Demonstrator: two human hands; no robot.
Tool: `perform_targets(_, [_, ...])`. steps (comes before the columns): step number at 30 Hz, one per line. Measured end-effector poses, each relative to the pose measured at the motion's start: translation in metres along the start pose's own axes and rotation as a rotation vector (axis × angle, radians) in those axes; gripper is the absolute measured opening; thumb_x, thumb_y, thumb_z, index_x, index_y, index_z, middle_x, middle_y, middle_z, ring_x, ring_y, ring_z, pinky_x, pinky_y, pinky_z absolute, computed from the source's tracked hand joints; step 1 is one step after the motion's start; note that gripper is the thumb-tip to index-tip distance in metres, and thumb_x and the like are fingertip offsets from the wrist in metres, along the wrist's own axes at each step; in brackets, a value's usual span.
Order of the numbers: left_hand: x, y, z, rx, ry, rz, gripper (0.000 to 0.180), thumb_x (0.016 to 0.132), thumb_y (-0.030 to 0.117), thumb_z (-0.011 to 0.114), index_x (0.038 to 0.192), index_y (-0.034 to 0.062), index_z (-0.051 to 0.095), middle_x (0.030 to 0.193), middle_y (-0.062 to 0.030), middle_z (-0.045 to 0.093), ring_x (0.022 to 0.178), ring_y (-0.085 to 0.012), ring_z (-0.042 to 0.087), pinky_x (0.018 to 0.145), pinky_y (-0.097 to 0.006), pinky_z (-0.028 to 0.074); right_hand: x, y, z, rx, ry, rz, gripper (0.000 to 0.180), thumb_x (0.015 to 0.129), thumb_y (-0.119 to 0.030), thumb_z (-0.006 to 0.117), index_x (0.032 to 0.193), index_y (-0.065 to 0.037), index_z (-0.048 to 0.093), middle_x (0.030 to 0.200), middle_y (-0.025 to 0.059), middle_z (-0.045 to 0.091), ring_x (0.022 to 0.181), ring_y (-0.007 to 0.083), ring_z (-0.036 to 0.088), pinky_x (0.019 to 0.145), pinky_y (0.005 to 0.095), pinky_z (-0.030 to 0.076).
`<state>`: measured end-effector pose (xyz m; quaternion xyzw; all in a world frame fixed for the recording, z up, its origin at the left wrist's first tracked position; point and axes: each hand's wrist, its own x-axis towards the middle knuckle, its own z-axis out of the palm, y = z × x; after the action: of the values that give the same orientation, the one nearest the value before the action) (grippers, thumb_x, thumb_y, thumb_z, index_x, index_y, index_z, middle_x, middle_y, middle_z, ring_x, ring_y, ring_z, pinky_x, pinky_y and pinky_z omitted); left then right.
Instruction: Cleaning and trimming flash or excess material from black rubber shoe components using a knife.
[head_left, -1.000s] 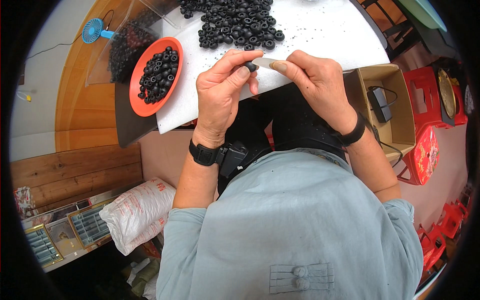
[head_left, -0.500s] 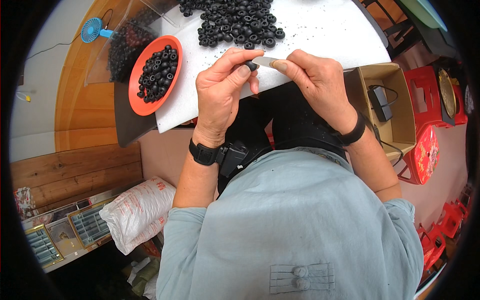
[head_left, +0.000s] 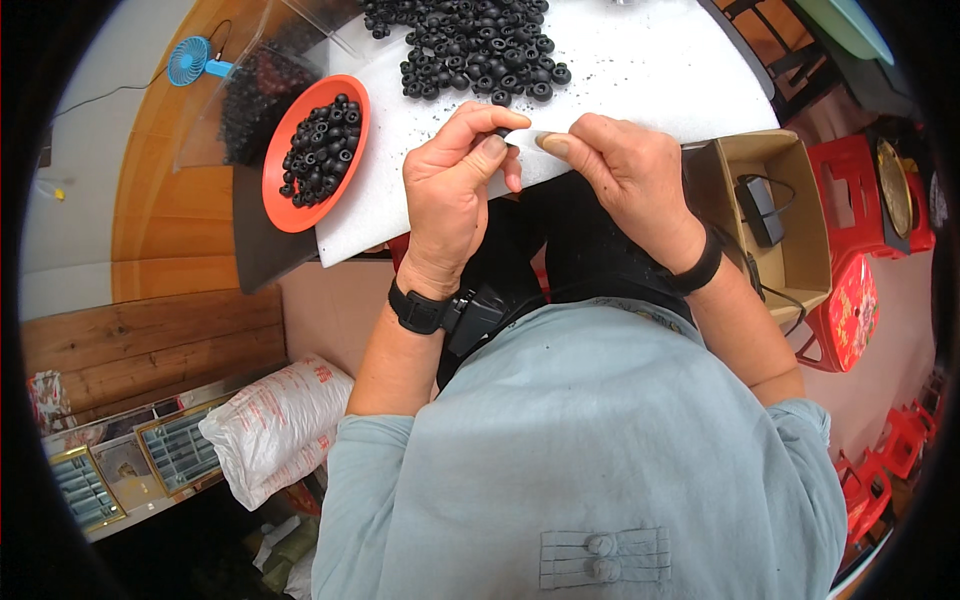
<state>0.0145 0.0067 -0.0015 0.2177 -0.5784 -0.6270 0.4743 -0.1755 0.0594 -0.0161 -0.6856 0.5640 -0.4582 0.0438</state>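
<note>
in left hand (head_left: 448, 188), pinched between thumb and forefinger: one small black piece (head_left: 503, 132), mostly hidden. in right hand (head_left: 630, 172), gripped at one end: one thin pale blade (head_left: 521, 141), tip at the piece, contact unclear. beyond, on white-covered desk (head_left: 650, 70): heap of black holed pieces (head_left: 478, 50). at left: red-orange dish (head_left: 283, 212) of similar pieces. at right: open cardboard box (head_left: 800, 235).

Free passage spans the right part of the white foam sheet (head_left: 670, 75); a narrower lane separates the orange-red bowl (head_left: 290, 213) from the left hand (head_left: 445, 195). Obstacles: heaped black ring-shaped pieces (head_left: 480, 50) just beyond that hand; a cardboard box (head_left: 805, 185) flanking the sheet's right.
</note>
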Motion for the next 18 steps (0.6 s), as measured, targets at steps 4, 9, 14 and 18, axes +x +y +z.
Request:
perform_targets(4, [-0.0016,0.0012,0.0001,0.032,0.003,-0.05,0.026,0.1,0.002,0.058,0.122,-0.009,0.065,0.099,-0.0103,0.063,0.076,-0.0186,0.06,0.07,-0.028,0.05,0.0019,-0.0008,-0.0052,0.312,-0.007,0.133,0.03,0.097,-0.034,0.067,0.079,-0.01,0.069,0.061,0.0071,0.065,0.055,0.0246,0.064,0.05,0.0349,0.047])
perform_targets(9, [-0.0012,0.0049,0.0018,0.025,0.001,-0.027,0.029,0.1,0.003,0.058,0.125,-0.0088,0.065,0.097,-0.01,0.063,0.076,-0.0186,0.06,0.071,-0.028,0.05,0.0006,0.0005,-0.0076,0.298,-0.034,0.156,0.03,0.098,-0.035,0.065,0.082,-0.01,0.07,0.064,0.0076,0.068,0.056,0.025,0.065,0.051,0.0348,0.047])
perform_targets(14, [-0.0006,0.0063,0.0034,0.038,0.004,-0.03,0.029,0.1,0.004,0.058,0.125,-0.0092,0.065,0.096,-0.0109,0.062,0.076,-0.0193,0.06,0.071,-0.029,0.05,0.001,0.001,-0.0042,0.131,-0.032,0.122,0.032,0.098,-0.037,0.065,0.081,-0.01,0.069,0.061,0.0077,0.066,0.055,0.0261,0.064,0.05,0.036,0.046])
perform_targets(18, [-0.0015,0.005,0.0037,0.036,0.019,-0.06,0.028,0.1,0.004,0.058,0.123,-0.0093,0.065,0.096,-0.0111,0.062,0.077,-0.0193,0.06,0.071,-0.029,0.05,0.0031,-0.0035,-0.0059,0.175,-0.023,0.125,0.035,0.098,-0.038,0.065,0.078,-0.009,0.067,0.057,0.0083,0.061,0.053,0.0276,0.062,0.049,0.0371,0.045])
